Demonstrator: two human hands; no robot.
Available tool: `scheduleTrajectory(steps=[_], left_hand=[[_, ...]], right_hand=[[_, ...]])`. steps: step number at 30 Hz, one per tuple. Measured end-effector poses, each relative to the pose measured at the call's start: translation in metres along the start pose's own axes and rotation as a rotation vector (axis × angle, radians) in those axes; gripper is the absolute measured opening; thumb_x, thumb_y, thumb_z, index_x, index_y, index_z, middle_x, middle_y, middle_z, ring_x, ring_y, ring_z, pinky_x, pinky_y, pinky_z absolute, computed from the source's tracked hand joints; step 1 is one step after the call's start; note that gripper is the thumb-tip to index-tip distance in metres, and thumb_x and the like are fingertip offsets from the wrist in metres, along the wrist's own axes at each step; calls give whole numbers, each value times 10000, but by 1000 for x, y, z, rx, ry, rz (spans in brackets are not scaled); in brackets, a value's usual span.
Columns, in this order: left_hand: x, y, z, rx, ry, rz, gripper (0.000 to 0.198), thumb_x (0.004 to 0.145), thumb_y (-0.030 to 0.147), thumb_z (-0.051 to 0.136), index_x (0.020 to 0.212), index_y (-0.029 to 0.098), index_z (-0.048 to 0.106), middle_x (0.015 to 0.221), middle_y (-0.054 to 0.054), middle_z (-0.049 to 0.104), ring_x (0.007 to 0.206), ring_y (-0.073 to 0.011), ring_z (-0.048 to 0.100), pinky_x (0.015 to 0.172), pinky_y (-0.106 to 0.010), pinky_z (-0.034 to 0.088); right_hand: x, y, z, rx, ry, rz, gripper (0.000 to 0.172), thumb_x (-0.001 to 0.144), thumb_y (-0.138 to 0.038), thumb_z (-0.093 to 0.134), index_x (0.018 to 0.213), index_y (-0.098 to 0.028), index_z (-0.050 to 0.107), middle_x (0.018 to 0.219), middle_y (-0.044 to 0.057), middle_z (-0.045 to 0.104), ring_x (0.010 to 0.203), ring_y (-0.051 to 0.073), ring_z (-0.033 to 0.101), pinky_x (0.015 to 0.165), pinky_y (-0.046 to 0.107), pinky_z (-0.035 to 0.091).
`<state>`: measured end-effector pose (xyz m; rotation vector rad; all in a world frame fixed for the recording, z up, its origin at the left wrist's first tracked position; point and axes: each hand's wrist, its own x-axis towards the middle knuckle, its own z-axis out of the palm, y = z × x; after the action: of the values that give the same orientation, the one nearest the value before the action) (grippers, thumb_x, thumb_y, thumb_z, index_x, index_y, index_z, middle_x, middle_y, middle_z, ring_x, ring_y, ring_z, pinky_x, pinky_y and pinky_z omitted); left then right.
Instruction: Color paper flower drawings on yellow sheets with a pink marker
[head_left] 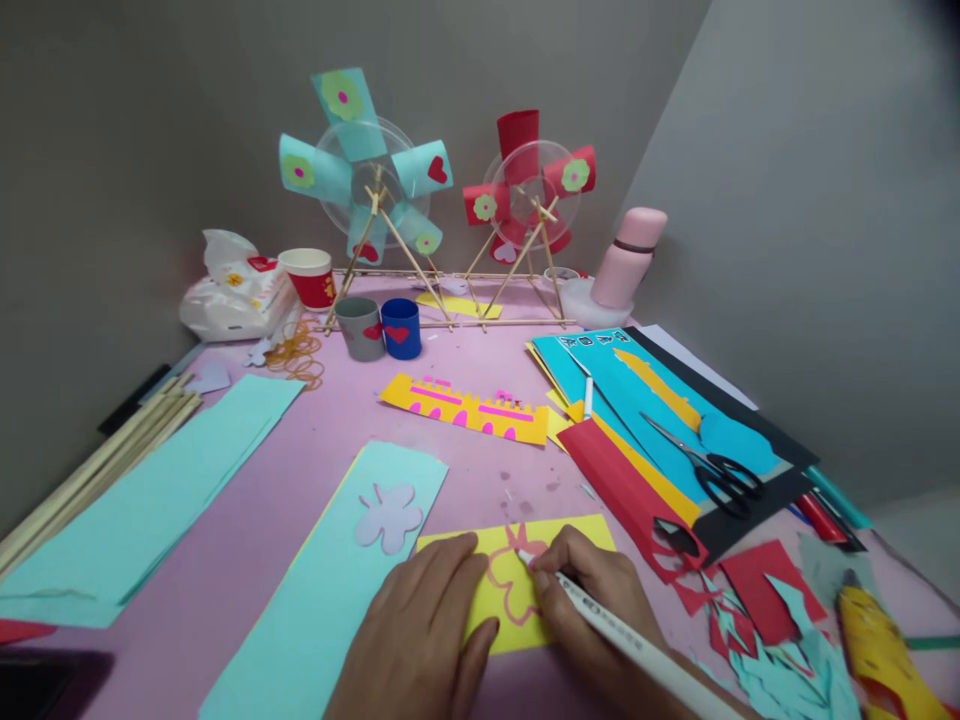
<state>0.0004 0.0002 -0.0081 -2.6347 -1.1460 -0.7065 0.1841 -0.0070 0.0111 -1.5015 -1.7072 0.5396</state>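
My right hand [600, 585] grips a white marker [615, 632] with its tip on a yellow paper piece [577, 540]. A butterfly outline [517, 600] in pinkish-red ink shows on that paper, partly covered by my right fingers. Flat over the paper's left side, my left hand [420, 620] lies with fingers stretched out and holds nothing. Just beyond it, a pale lilac butterfly cutout [390, 517] rests on a long light-blue paper strip [322, 575].
Two paper-bladed wheels, one light blue [352, 190] and one red [525, 180], stand at the back on stick frames. Black-handled scissors [720, 475] lie on coloured sheets at right, near paper scraps [787, 640] and a yellow glue gun [877, 640]. Wooden sticks [97, 460] lie left.
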Motion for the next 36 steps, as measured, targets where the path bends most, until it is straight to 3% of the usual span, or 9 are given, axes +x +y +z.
scheduleTrajectory(steps=[16,21,26,36], left_hand=[[1,3,-1,-55,-30,-16,278,884,278,459,1108,151,565,1115,-100,646,1002,-236,616,779,-366,541],[2,3,-1,-97,-24,-43,268,883,260,459,1107,161,566,1115,-92,646,1007,-231,611,795,-362,535],[3,4,-2,-108,-32,-55,266,882,250,461,1108,155,565,1120,-97,642,1010,-234,608,795,-369,536],[1,5,-2,-120,-33,-61,273,872,242,472,1115,157,563,1118,-93,642,1013,-232,603,808,-365,528]], right_hand=[[-4,8,6,-37,-6,-123,153,737,-183,444,616,-200,537,480,-18,599,369,100,509,405,185,361],[-4,10,8,-33,-34,-161,138,730,-169,440,635,-213,531,462,-47,564,330,87,443,375,188,309],[-2,10,4,-73,-125,-205,124,723,-127,468,685,-207,555,478,-49,567,357,85,461,394,180,344],[0,10,3,-78,-126,-280,140,731,-124,476,658,-203,564,493,-39,600,375,81,502,414,170,376]])
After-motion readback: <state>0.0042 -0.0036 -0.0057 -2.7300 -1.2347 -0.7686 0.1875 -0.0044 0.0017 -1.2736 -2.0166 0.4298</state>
